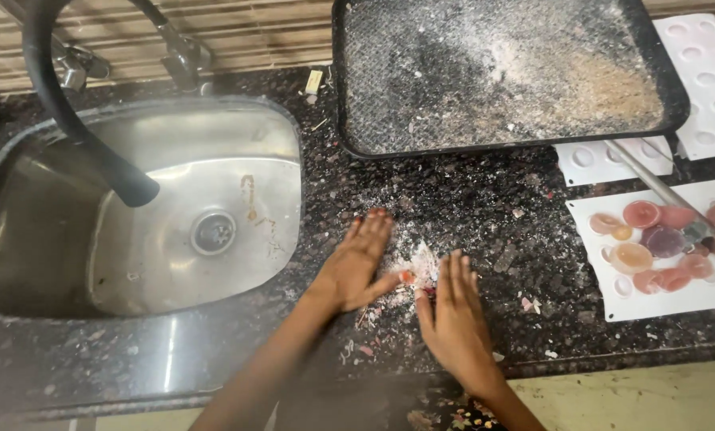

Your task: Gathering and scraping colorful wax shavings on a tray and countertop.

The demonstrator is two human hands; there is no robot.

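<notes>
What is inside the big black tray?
The black tray holds only loose powder: whitish dust spread over its floor and a tan, crumbly patch toward its right side. No pieces or tools lie in it. Its top edge is cut off, so that strip cannot be seen.

Single view, head-worn camera, looks steeply down at dark speckled counter [485,215] from front edge. Faces back toward striped wall [245,32] along top of frame. Close range: both forearms enter from bottom edge. Steel sink [269,144] fills left, black tray [341,80] cut off at top, white moulds [605,295] cut off at right. No second view, so no overlap.
</notes>
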